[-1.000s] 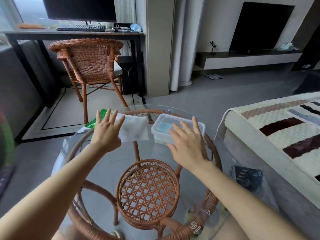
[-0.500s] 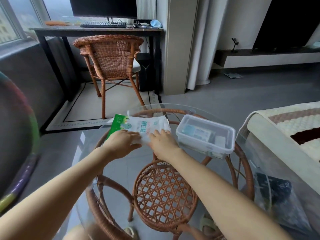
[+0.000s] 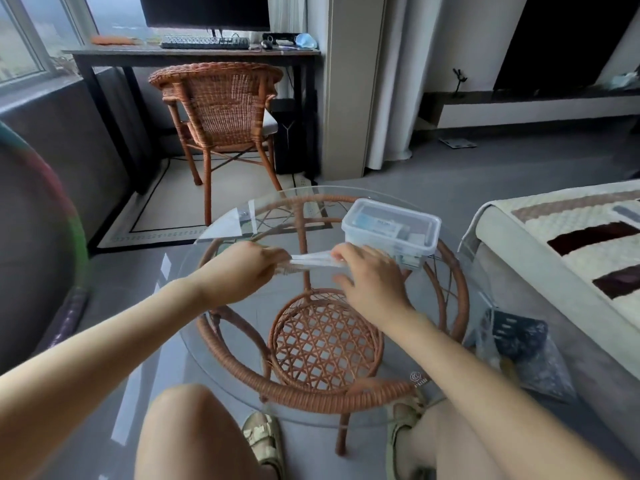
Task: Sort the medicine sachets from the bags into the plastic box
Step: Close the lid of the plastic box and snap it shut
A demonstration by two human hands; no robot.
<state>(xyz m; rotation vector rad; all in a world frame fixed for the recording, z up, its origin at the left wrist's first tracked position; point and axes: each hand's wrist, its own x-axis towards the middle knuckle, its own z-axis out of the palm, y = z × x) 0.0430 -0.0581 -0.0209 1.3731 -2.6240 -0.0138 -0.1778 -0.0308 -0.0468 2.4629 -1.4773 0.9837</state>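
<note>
Both hands are over the glass table (image 3: 225, 223) and hold one white bag (image 3: 311, 260) between them. The left hand (image 3: 249, 268) has its fingers curled tight round the bag's left end, and the right hand (image 3: 370, 282) pinches the right end. The plastic box (image 3: 391, 226) stands on the far right part of the table, just behind the right hand, and some packets show through its clear wall.

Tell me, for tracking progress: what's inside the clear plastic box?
The clear rectangular plastic box holds a few pale blue and white packets; the right hand covers its near corner.
</note>
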